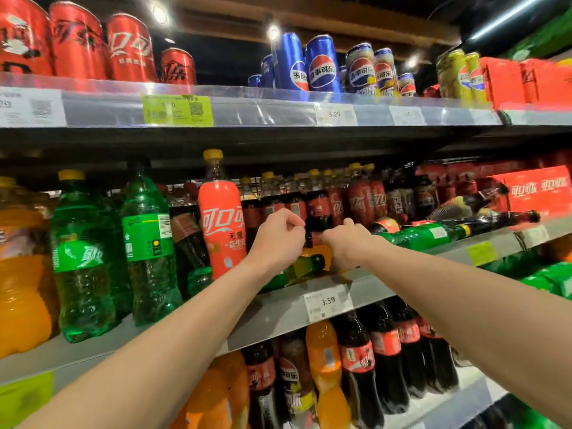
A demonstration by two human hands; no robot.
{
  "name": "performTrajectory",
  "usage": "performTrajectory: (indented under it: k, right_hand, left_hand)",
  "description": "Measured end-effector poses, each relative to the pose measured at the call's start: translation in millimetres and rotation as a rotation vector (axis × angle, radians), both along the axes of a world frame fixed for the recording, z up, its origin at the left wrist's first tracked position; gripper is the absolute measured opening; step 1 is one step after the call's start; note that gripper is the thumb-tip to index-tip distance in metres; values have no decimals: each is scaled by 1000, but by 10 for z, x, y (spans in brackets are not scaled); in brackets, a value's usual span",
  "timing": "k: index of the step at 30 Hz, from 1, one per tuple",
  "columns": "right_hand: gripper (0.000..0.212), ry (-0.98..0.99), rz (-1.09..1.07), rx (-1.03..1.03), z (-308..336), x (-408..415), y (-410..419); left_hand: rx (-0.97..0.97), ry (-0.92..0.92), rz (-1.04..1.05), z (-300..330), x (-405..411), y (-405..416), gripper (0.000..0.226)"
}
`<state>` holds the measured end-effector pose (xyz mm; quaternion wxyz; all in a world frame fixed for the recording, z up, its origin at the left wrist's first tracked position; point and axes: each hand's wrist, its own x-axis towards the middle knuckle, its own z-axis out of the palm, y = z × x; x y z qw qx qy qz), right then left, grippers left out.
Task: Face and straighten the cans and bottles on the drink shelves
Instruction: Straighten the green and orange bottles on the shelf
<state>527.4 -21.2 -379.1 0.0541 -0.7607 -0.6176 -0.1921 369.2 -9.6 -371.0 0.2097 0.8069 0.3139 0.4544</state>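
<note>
My left hand (275, 239) reaches into the middle shelf (278, 314) with its fingers curled, and I see nothing in them. It hovers over a green bottle (305, 267) that lies on its side with its dark cap pointing right. My right hand (346, 243) is close beside it, back toward me, with its fingers hidden. A dark cola bottle (309, 235) stands between the two hands. A tall red cola bottle (221, 218) with a yellow cap stands just left of my left hand. More bottles lie toppled to the right, a green one (424, 235) among them.
Upright green soda bottles (148, 243) and orange bottles (21, 283) fill the shelf's left. Red cans (130, 51) and blue cans (322, 65) line the top shelf. A red carton (535, 188) sits at the right. Cola and orange bottles (359, 366) stand on the lower shelf.
</note>
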Motion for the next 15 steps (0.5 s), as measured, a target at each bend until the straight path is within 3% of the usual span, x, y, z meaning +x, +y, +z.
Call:
performTrajectory:
  k: [6,15]
  right_hand:
    - [40,-348,-95,197,-28,-118,-167]
    - [41,-266,-252,315,-101,-40,-828]
  left_hand:
    - [-12,16,7,8,-86,-1,17]
    - [-65,144,-9,29,73,-220,13]
